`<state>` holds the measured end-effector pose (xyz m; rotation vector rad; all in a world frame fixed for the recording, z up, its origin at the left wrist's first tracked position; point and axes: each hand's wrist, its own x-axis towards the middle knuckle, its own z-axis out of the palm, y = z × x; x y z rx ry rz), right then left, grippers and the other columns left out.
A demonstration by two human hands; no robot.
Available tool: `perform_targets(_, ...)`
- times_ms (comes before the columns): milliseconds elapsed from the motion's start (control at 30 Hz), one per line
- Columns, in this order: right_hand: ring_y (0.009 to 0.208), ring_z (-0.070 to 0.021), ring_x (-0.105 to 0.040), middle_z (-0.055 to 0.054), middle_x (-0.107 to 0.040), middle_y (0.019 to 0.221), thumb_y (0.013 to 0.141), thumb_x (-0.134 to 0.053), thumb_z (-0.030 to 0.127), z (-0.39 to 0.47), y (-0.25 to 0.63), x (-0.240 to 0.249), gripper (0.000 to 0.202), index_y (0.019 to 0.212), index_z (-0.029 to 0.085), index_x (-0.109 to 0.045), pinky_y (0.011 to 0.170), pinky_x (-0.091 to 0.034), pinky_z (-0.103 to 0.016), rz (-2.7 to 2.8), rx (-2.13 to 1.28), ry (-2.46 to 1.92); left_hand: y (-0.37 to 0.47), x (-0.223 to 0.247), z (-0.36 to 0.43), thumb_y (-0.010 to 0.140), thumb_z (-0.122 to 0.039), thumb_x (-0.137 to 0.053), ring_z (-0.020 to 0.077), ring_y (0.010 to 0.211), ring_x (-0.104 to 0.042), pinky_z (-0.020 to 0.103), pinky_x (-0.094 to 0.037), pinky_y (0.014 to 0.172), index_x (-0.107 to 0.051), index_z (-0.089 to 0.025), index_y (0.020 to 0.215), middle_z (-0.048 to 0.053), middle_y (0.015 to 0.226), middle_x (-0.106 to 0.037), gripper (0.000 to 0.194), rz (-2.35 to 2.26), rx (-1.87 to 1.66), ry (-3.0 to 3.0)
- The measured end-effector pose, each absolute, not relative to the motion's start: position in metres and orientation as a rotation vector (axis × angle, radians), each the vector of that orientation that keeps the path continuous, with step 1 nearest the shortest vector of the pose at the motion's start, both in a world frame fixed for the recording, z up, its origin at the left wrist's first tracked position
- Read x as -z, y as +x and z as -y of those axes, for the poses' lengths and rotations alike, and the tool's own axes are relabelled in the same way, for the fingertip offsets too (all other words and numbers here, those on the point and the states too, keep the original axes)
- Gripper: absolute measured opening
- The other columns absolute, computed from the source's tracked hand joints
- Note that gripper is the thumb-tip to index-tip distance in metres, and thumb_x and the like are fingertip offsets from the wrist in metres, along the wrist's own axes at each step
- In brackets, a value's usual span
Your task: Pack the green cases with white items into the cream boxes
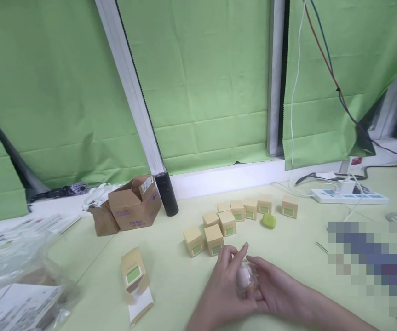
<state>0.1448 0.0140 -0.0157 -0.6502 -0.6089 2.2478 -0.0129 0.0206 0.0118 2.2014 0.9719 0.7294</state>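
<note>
Between my two hands is a small white rounded object in clear wrapping [246, 276], near the bottom centre. My left hand [224, 287] is curled against its left side, and my right hand [270, 285] closes on it from the right. Just beyond my fingers stand several small tan boxes [214, 236] with green labels. A lime-green rounded case [269, 221] lies by the back ones. Left of my hands, a tan box [132, 269] lies with its flap open and a white piece at its near end.
An open brown carton [134, 207] and a black cylinder [166, 194] stand at the back left. Clear plastic bags [25, 276] cover the left edge. A white power strip [350, 196] with cables lies at the back right. A blurred patch hides the right side.
</note>
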Motion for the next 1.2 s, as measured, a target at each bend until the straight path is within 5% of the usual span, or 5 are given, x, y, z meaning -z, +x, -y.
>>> perform_targets(267,0.050,-0.0068,-0.054,0.002,-0.057,0.063,0.082,-0.046,0.045,-0.015,0.144,0.018,0.030,0.080,0.016,-0.056,0.054,-0.045,-0.018,1.115,-1.755,-1.204,-0.008,-0.011,-0.025,0.070,-0.016,-0.054,0.0150,0.079,-0.050,0.029,-0.043,0.076,-0.050,-0.024,0.109,0.004,0.101,-0.048,0.040,-1.103,-0.979,1.863)
perform_targets(667,0.090,-0.0321,-0.055,-0.008,-0.062,0.086,0.056,-0.071,0.027,-0.114,0.250,-0.018,0.038,0.091,0.021,-0.058,0.061,-0.036,-0.030,1.583,-0.654,-1.760,-0.017,0.013,-0.034,0.061,-0.017,-0.061,0.0219,0.105,-0.045,0.037,-0.033,0.096,-0.046,-0.020,0.105,0.007,0.107,-0.048,0.047,-1.237,-0.693,1.914)
perform_targets(933,0.046,-0.0107,-0.043,0.002,-0.052,0.057,0.076,-0.050,0.061,-0.054,0.202,-0.021,0.044,0.078,0.019,-0.059,0.043,-0.030,-0.022,1.790,-1.075,-1.550,-0.011,-0.013,-0.018,0.080,-0.038,-0.053,0.0255,0.133,-0.017,0.042,-0.017,0.107,-0.034,-0.030,0.132,0.005,0.142,-0.027,0.055,-1.100,-0.842,1.961)
perform_targets(1067,0.042,-0.0061,-0.030,0.005,-0.047,0.057,0.083,-0.045,0.056,-0.022,0.177,-0.024,0.040,0.074,0.018,-0.055,0.042,-0.025,-0.019,1.483,-1.666,-1.096,-0.002,-0.009,-0.021,0.084,-0.046,-0.047,0.0239,0.118,-0.042,0.037,-0.034,0.096,-0.035,-0.025,0.130,0.010,0.132,-0.042,0.052,-0.960,-0.974,1.708)
perform_targets(1200,0.052,-0.0079,-0.042,0.001,-0.059,0.077,0.080,-0.053,0.034,-0.021,0.178,-0.013,0.019,0.089,0.018,-0.060,0.050,-0.037,-0.020,0.993,-1.627,-1.022,-0.001,-0.006,-0.031,0.073,-0.045,-0.063,0.0199,0.089,-0.057,0.032,-0.043,0.076,-0.038,-0.022,0.110,0.007,0.102,-0.056,0.050,-0.967,-1.290,1.333)
